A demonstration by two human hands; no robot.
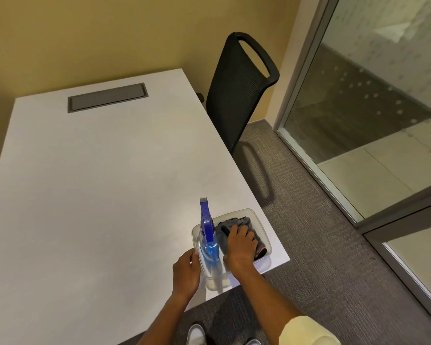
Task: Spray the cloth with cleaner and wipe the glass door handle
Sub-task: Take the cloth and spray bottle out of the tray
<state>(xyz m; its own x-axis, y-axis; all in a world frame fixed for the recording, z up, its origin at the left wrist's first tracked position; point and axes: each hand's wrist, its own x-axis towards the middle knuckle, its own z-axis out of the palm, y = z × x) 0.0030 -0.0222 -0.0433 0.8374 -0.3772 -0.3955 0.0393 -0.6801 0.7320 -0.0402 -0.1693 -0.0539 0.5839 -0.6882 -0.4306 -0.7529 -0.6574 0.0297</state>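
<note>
Right fingers (239, 232) spread and curled down onto the cloth (237, 226), pressing its soft grey folds; whether closed in a full grip, cannot tell. Right hand (241, 246) palm-down over the cloth, forearm bare, pale yellow sleeve (306, 331) at the lower edge. Left fingers (193, 255) bent around the near left corner of the tub (264, 235), touching its clear wall; left hand (186, 271) just outside it, closed on that corner. Cloth bunched in the right half of the tub, dark grey, plush, with a thin reddish edge showing near the right wrist. Bottle (209, 247) standing upright in the left half of the tub, between the two hands: clear plastic body with blue liquid, long translucent blue trigger head rising above the rim. Tub shallow, rectangular with rounded corners, see-through plastic, set at the near right corner of the tabletop (97, 183). Tabletop broad, flat, matte white, with a grey rectangular hatch (107, 97) sunk in near the far edge. Chair (239, 90) black, mesh-backed with a looped top, tucked at the right side. Carpet (321, 257) grey and ribbed. Glass door (358, 108) to the right, metal-framed, partly frosted with dots; handle not made out. White shoe (196, 334) at the bottom edge.
</note>
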